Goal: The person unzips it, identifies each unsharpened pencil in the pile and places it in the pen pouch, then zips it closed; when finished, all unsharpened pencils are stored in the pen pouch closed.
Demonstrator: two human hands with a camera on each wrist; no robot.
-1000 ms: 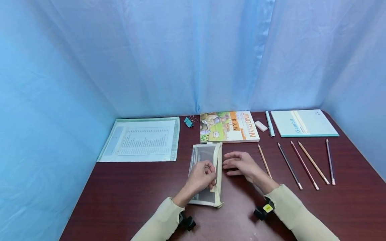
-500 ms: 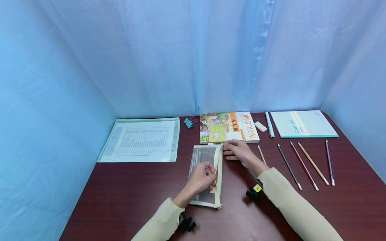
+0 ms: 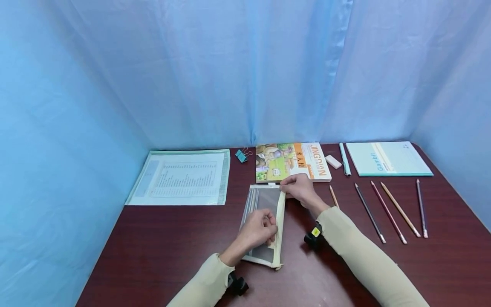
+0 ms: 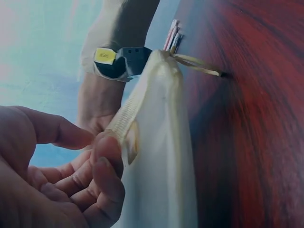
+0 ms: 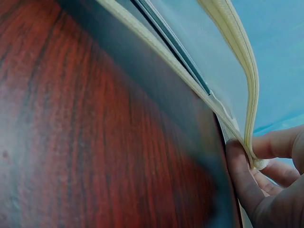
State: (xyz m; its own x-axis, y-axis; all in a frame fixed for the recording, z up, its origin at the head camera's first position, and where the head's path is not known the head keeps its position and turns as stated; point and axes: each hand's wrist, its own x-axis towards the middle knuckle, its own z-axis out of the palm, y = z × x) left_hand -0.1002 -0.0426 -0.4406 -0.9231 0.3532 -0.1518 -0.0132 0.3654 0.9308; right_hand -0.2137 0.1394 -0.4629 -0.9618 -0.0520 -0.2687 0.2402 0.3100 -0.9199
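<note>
A translucent zip pouch [image 3: 268, 200] with cream edging lies lengthwise in the middle of the table. My left hand [image 3: 258, 230] reaches across it and pinches the zip edge [image 4: 124, 116] midway along, between thumb and fingers, as the left wrist view shows. At the far right corner, my right hand [image 3: 301, 189] pinches the end of the zip. The right wrist view shows its thumb and finger [image 5: 243, 173] on either side of that corner, with the cream zip band [image 5: 242, 52] bowing upward away from the other edge.
Just beyond the pouch lies a book [image 3: 287, 162], with an eraser [image 3: 333, 161], a pen [image 3: 345, 160] and a notebook [image 3: 389, 158] to its right. Several pencils [image 3: 400, 209] are spread at right. Behind left are a binder clip [image 3: 242, 155] and a document sleeve [image 3: 178, 178].
My right hand has moved away from me along the pouch's right edge and now pinches its far corner. My left hand keeps its pinch, and the zip edge looks straighter.
</note>
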